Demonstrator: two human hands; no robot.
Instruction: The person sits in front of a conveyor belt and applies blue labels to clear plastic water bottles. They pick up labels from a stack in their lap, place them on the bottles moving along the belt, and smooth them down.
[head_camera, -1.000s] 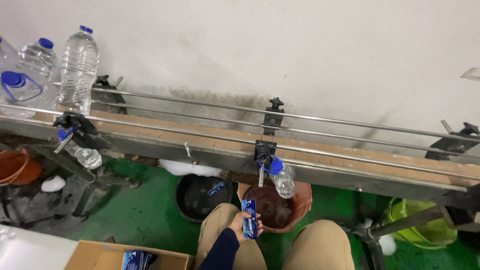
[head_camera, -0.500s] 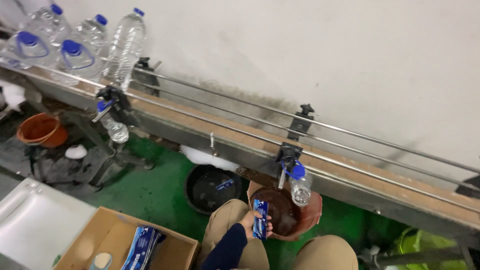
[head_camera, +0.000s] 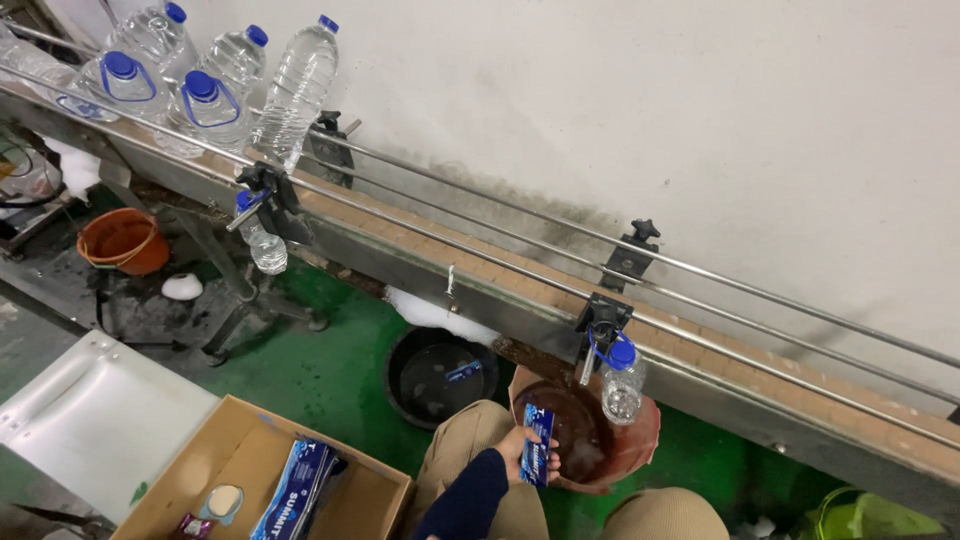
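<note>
My left hand (head_camera: 520, 450), in a dark blue sleeve, is raised between my knees and grips a small blue printed label (head_camera: 538, 458) held upright. It is just in front of a brown bucket (head_camera: 640, 455) on the green floor. A small clear bottle with a blue cap (head_camera: 622, 385) hangs from a black bracket on the conveyor (head_camera: 480, 265), right above that bucket. My right hand is not visible.
Several large water bottles (head_camera: 295, 90) stand at the conveyor's left end. Another small bottle (head_camera: 265, 245) hangs from a bracket there. A cardboard box (head_camera: 240, 455) holds a bundle of blue labels (head_camera: 300, 480). A black bucket (head_camera: 440, 375), an orange bucket (head_camera: 125, 240) and a white panel (head_camera: 90, 420) sit on the floor.
My view has swung left and down, bringing the cardboard box and white panel into sight. My left hand still holds the blue label near the brown bucket.
</note>
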